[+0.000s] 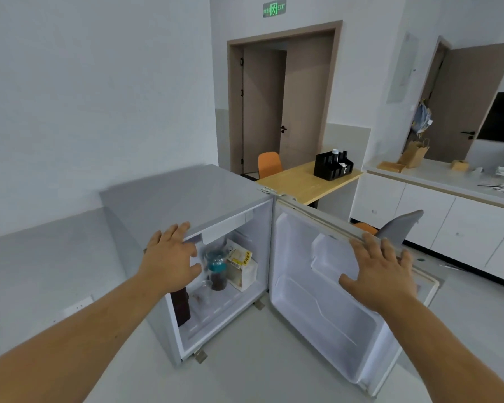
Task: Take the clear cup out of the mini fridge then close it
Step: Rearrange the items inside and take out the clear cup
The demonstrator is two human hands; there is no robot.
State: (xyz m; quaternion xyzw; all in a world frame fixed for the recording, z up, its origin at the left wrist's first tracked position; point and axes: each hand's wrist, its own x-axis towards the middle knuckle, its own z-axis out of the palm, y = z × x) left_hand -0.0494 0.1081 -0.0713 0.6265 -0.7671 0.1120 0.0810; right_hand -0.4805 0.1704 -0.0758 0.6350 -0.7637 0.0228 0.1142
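A grey mini fridge [184, 196] stands on the floor with its door [317, 301] swung wide open to the right. Inside, on the bottom shelf, a clear cup [203, 292] stands between a dark bottle [181, 308] at the left and a teal-lidded jar [217, 270]. My left hand [172, 257] hovers at the front top edge of the fridge opening, fingers spread, holding nothing. My right hand [381, 271] lies flat on the top edge of the open door, fingers apart.
A white food package [242, 266] leans in the fridge at the right. Behind stand a wooden table [297, 181] with a black organiser [332, 165], an orange chair [269, 164], a grey chair [399, 226] and white cabinets [437, 216].
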